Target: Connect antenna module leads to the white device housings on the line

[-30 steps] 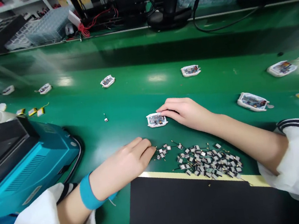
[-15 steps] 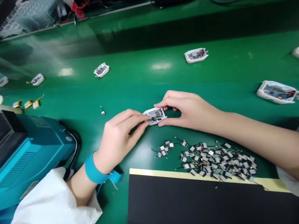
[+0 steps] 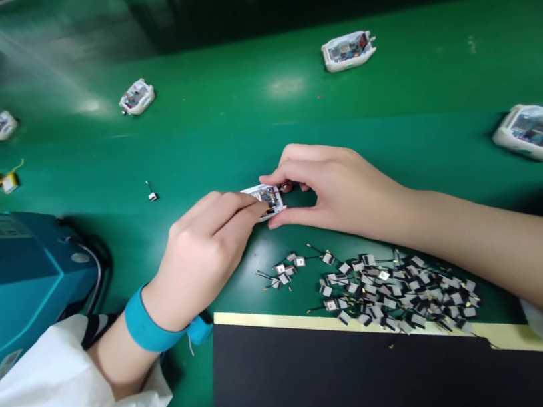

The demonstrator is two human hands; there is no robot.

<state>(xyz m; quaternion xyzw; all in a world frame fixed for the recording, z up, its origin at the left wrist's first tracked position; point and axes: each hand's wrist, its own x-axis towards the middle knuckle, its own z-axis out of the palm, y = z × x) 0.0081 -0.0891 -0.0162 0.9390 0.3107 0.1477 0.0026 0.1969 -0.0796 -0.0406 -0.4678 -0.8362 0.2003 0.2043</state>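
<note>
Between my two hands is a small white plastic casing with a circuit board (image 3: 270,197) inside, its open side facing up. My left hand (image 3: 210,239), with a blue wrist strap (image 3: 149,322), has its fingers pressed together on the left part of the casing and over the board. Those fingers hide that end, and whatever lies under the fingertips cannot be made out. With thumb and forefinger my right hand (image 3: 329,178) grips the casing's right end. Just below lies a heap of small square antenna-like modules with short black leads (image 3: 394,287).
More open white casings with boards stand along the green bench, such as one casing (image 3: 348,51) at the back and another casing (image 3: 542,132) at right. One loose module (image 3: 152,196), yellow batteries (image 3: 10,182), a teal machine (image 3: 22,265) and a black sheet (image 3: 352,381) lie around.
The view has tipped down and closer, so the bench's back shelf has left the picture. My left fingers have slid further over the board. My right hand keeps its grip.
</note>
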